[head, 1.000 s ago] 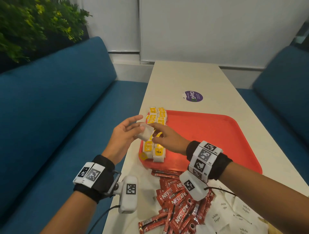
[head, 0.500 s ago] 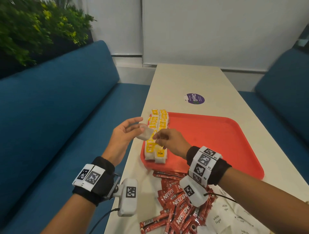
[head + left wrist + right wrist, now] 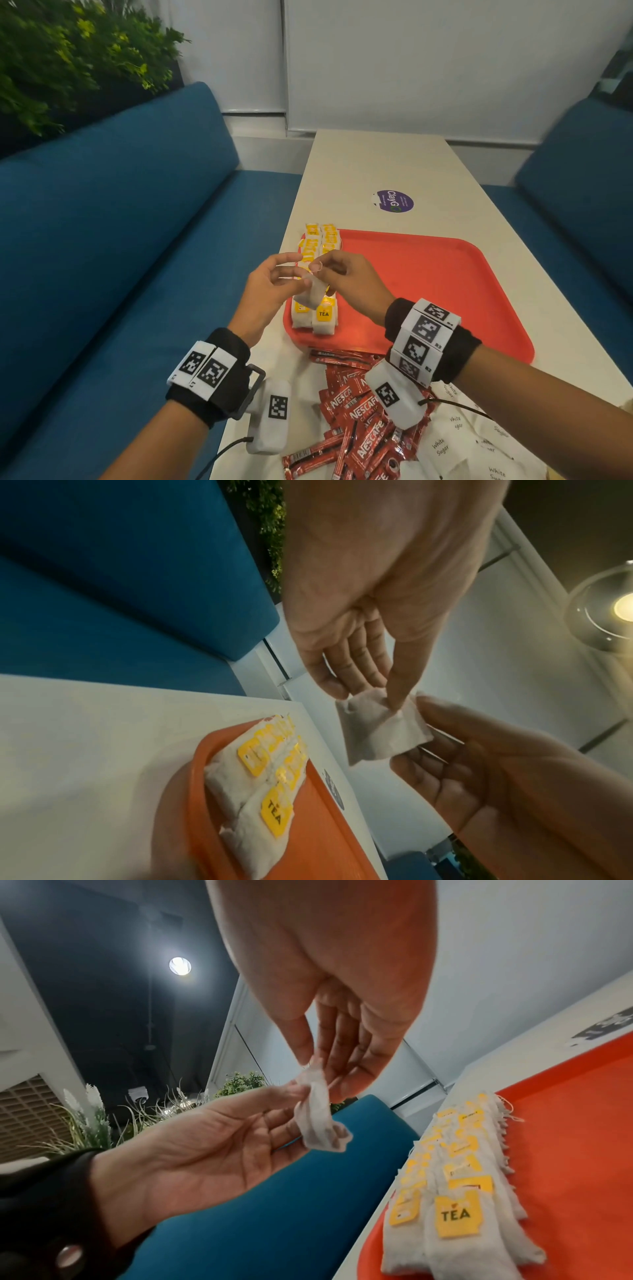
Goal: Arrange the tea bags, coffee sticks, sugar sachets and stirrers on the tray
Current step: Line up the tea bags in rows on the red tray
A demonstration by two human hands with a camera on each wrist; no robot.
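The scene is viewed from head height, forward and down along the counter (image 3: 376, 164), with both wrists kept in frame. From each wrist the view is taken at close range along the palm towards the fingertips and tilted upward, so that wall and ceiling lamps are included. The held tea bag (image 3: 380, 729) and the tray (image 3: 582, 1150) corner are shared by all three views.

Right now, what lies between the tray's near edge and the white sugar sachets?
In the head view, a heap of red Nescafe coffee sticks lies between the tray and the sugar sachets.
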